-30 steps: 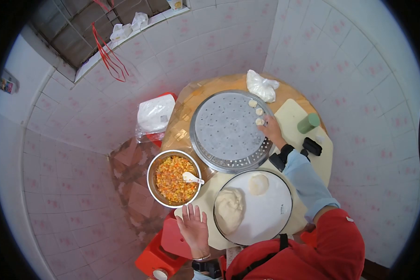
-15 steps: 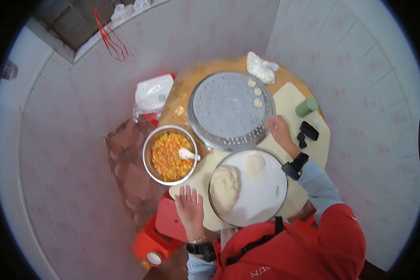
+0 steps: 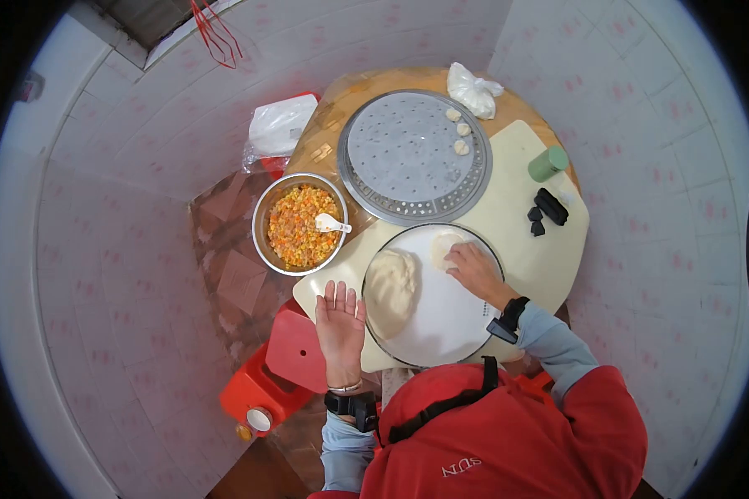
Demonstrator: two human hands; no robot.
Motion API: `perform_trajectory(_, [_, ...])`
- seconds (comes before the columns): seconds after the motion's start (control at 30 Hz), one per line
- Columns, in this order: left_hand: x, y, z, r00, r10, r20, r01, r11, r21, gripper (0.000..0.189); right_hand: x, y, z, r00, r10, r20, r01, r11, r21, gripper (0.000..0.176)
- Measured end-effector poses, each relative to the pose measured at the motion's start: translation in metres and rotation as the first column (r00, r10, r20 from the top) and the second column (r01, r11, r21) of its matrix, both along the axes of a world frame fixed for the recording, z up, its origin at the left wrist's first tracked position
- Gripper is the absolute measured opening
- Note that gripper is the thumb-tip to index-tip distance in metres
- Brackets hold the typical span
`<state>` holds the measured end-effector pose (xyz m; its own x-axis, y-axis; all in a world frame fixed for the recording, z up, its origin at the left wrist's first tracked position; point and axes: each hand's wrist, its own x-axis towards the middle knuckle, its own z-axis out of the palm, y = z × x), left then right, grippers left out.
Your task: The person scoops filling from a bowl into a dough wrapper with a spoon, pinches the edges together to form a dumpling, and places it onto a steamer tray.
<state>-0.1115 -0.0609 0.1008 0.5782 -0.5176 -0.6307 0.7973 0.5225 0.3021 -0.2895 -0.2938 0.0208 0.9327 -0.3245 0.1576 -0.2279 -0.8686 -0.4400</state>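
My left hand point(image 3: 339, 328) is palm up with its fingers spread, holding nothing, left of the white round tray point(image 3: 449, 324). On that tray lies a large lump of dough point(image 3: 391, 291). My right hand point(image 3: 474, 270) reaches over the tray, its fingertips at the edge of a flat round dough piece point(image 3: 443, 249); whether they grip it cannot be made out. Behind the tray is a round perforated metal steamer plate point(image 3: 399, 154) with several small dough pieces point(image 3: 463, 130) at its right side. A metal bowl point(image 3: 258, 224) of chopped orange and yellow filling point(image 3: 300, 237) holds a white spoon point(image 3: 331, 223).
A green cylinder point(image 3: 548, 165) and black objects point(image 3: 551, 206) rest on the cream board point(image 3: 520, 249) at the right. A white plastic bag point(image 3: 474, 90) sits at the wooden table's back. Left are a wrapped white package point(image 3: 280, 126) and a red stool point(image 3: 295, 349).
My right hand has moved from beside the steamer plate down to the flat dough on the tray. My left hand stays open, palm up. The camera view has shifted.
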Motion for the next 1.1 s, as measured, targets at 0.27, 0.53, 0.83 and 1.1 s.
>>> perform_trajectory(0.27, [-0.011,0.016,-0.01,0.999,0.031,-0.005,-0.031,1.0,0.0,0.031,-0.001,0.001,-0.005,0.998,0.026,0.057,-0.022,0.997,-0.079,0.023])
perform_trajectory(0.53, [-0.019,0.006,-0.002,1.0,0.015,-0.015,-0.015,1.0,-0.002,0.03,-0.001,0.001,0.002,0.999,0.019,0.026,-0.014,0.985,-0.173,0.02])
perform_trajectory(0.83, [-0.019,0.004,-0.004,1.0,0.017,-0.014,-0.016,0.999,0.028,0.03,-0.004,-0.005,-0.009,0.995,0.078,0.054,-0.069,0.984,-0.161,0.016])
perform_trajectory(1.1, [-0.02,0.002,-0.007,1.0,0.006,-0.021,-0.006,1.0,0.018,0.03,0.001,-0.001,-0.003,0.999,-0.033,0.044,0.036,0.995,-0.093,0.008])
